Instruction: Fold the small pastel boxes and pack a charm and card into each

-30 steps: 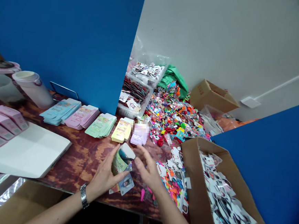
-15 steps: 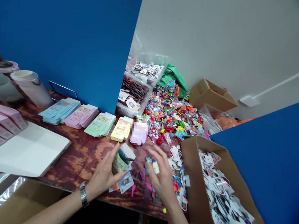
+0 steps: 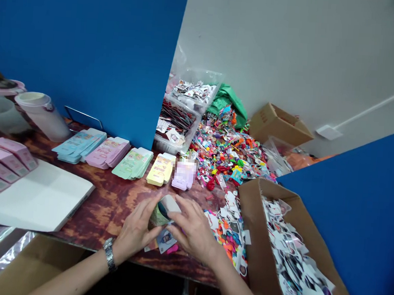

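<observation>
My left hand [image 3: 139,222] holds a small green paper box [image 3: 159,215], its open top facing up and its inside dark. Fingers and thumb curl round the box's left side. At the opening is my right hand [image 3: 193,229], thumb and fingers drawn together by the box's right edge; whatever they pinch is hidden. Printed cards [image 3: 165,239] lie on the table under the box, with a pink piece [image 3: 172,249] beside them. Small colourful pieces and white stickers [image 3: 230,227] are spread to the right of my right hand.
Flat-folded boxes in blue [image 3: 79,145], pink [image 3: 108,152], green [image 3: 133,163], yellow [image 3: 161,169] and lilac [image 3: 183,180] line the table's back. A big trinket pile [image 3: 231,145] lies beyond. On the right stands a carton [image 3: 254,243] of stickers; a white board [image 3: 43,199] bears pink boxes.
My right hand has moved left from above the loose small pieces to the opening of the green box, its fingers closing together. My left hand keeps its hold on the box.
</observation>
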`<act>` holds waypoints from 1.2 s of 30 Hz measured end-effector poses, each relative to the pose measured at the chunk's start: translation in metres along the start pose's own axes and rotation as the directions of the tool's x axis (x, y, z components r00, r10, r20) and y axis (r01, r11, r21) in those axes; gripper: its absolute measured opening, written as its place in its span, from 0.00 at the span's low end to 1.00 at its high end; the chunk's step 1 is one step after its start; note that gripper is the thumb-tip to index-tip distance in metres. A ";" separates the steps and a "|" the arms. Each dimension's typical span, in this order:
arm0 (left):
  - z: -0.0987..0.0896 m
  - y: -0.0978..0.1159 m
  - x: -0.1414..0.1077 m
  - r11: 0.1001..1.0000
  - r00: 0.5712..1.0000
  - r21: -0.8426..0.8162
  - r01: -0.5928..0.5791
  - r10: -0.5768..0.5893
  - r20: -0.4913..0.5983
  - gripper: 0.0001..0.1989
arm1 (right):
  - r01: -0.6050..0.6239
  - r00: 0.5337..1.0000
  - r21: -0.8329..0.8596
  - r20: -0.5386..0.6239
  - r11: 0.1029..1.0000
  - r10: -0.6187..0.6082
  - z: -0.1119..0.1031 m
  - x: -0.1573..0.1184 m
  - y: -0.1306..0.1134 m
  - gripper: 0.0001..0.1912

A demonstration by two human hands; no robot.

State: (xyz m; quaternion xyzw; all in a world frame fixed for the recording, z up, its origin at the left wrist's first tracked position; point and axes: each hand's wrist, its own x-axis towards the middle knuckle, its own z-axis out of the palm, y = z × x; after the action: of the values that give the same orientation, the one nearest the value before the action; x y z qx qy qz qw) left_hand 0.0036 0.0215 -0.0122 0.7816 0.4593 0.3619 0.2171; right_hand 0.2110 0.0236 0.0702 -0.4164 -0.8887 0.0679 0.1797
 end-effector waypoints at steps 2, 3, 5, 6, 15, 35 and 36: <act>-0.001 -0.001 0.000 1.000 1.000 -0.005 0.003 -0.003 0.002 0.41 | -0.004 1.000 0.008 -0.010 1.000 0.004 -0.001 -0.002 0.001 0.12; -0.002 -0.001 0.000 1.000 1.000 -0.007 0.003 -0.003 0.002 0.41 | -0.015 1.000 0.002 -0.025 1.000 0.015 -0.001 -0.003 0.001 0.12; -0.003 -0.002 -0.001 1.000 1.000 -0.001 -0.004 0.004 0.011 0.41 | -0.026 0.999 -0.019 -0.037 0.999 0.025 -0.002 -0.004 0.002 0.11; -0.004 -0.002 -0.001 1.000 1.000 0.007 -0.018 0.017 0.014 0.41 | -0.018 1.000 -0.032 -0.024 0.999 0.018 -0.002 -0.004 0.002 0.10; -0.002 -0.003 -0.004 0.986 0.985 0.045 -0.163 0.159 0.072 0.41 | 0.017 0.978 -0.056 0.210 0.998 -0.005 0.009 0.000 -0.001 0.11; 0.001 0.000 -0.011 0.991 0.991 -0.058 -0.123 0.120 -0.055 0.36 | -0.194 0.912 0.465 -0.238 0.863 0.334 0.026 -0.008 -0.031 0.16; -0.001 0.001 -0.011 0.994 0.994 -0.048 -0.100 0.098 -0.051 0.38 | -0.176 0.919 0.468 -0.237 0.866 0.315 0.024 -0.007 -0.031 0.16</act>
State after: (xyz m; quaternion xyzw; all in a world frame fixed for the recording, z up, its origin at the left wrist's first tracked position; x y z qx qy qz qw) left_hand 0.0005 0.0113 -0.0147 0.7886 0.4160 0.4027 0.2071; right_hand 0.1833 -0.0009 0.0545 -0.4816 -0.7506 0.2230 0.3937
